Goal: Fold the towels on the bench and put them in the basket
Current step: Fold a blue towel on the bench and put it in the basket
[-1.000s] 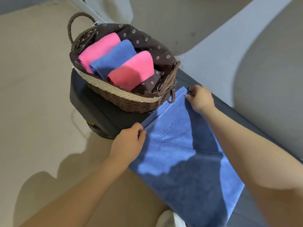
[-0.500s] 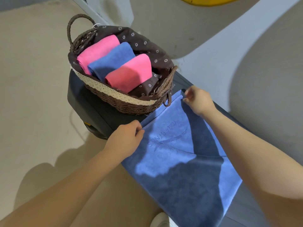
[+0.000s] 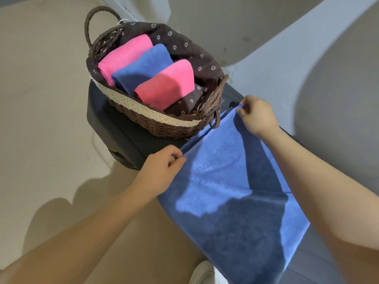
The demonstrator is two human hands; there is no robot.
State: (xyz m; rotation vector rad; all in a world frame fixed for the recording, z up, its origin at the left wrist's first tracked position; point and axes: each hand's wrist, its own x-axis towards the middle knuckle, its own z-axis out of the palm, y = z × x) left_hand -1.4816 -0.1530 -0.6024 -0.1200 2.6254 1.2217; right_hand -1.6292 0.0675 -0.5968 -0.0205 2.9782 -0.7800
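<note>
A blue towel (image 3: 231, 193) lies spread along the dark bench (image 3: 123, 136), its near part hanging over the front edge. My left hand (image 3: 162, 171) pinches its far left corner. My right hand (image 3: 256, 115) pinches its far right corner, lifted slightly off the bench. Beyond the towel, on the bench end, stands a brown wicker basket (image 3: 155, 121) with a dark flowered lining. Inside it sit three rolled towels side by side: a pink one (image 3: 125, 56), a blue one (image 3: 143, 66) and another pink one (image 3: 166, 85).
Beige floor (image 3: 41, 99) spreads to the left of the bench. A grey wall and ledge (image 3: 287, 58) run behind it on the right. The toe of a white shoe (image 3: 207, 273) shows at the bottom, below the towel's hanging edge.
Both hands kept their pinch on the towel's far corners. The right hand has raised its corner a little, and the far edge now hangs taut between the hands.
</note>
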